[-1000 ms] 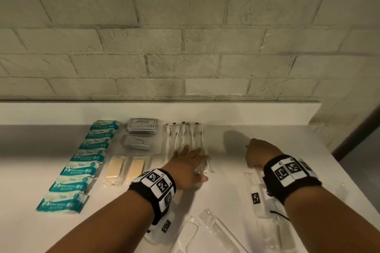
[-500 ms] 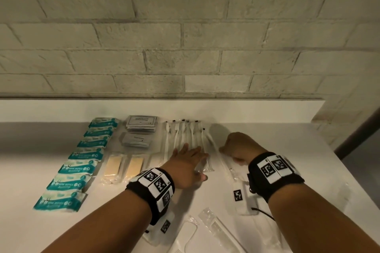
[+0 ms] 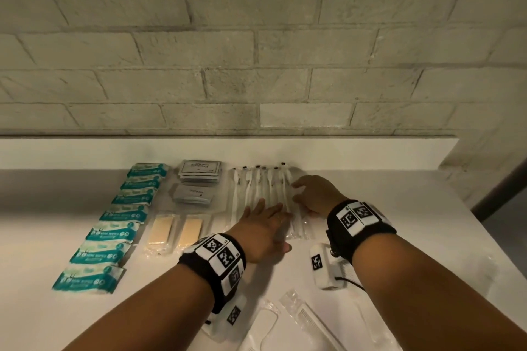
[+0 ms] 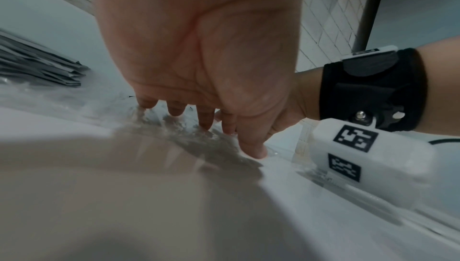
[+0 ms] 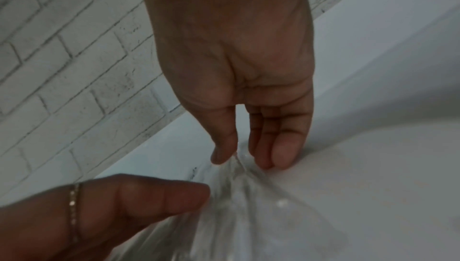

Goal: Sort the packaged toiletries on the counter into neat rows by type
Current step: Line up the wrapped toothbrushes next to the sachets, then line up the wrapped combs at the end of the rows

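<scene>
A row of clear-wrapped white toothbrushes lies at the back middle of the white counter. My left hand rests flat on the near ends of that row, fingers straight and spread; its fingertips press the crinkled wrap. My right hand is at the row's right edge. In the right wrist view my right hand pinches a clear wrapper between thumb and fingers, low on the counter. What is inside that wrapper is blurred.
Left of the toothbrushes lie two grey sachet stacks, two beige soap bars and a column of teal wipe packs. Clear-packed combs lie near the front edge. A brick wall rises behind; the counter ends at right.
My right hand has moved left from the right side of the counter to the right edge of the toothbrush row, bringing a clear packet. My left hand has stayed on the row.
</scene>
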